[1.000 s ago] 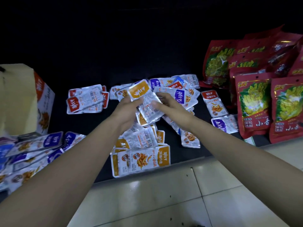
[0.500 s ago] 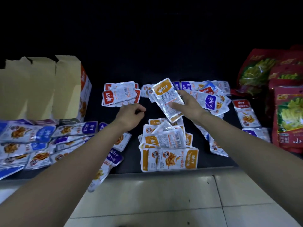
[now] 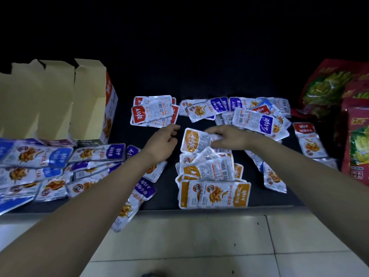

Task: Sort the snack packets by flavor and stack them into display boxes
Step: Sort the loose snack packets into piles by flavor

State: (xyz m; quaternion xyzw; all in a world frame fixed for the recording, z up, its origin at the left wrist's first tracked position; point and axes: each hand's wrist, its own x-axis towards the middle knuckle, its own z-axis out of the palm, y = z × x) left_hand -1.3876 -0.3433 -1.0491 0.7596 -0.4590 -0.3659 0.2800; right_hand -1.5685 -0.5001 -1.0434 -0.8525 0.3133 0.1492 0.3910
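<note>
The brand 劲仔, printed upside down as seen here, stands in white on the red band of the red-banded packet (image 3: 151, 114) at upper centre, on the purple-banded packet (image 3: 252, 121) to its right, on the orange-banded packet (image 3: 196, 141) at centre, and on the blue-banded packet (image 3: 40, 156) at left. White characters on the display box (image 3: 108, 100) look alike but are unclear. Barcodes, fine print, and lettering on the red bags (image 3: 355, 140) at far right cannot be read.

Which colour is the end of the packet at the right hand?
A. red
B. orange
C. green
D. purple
B: the packet that the right hand holds has an orange end.
</note>
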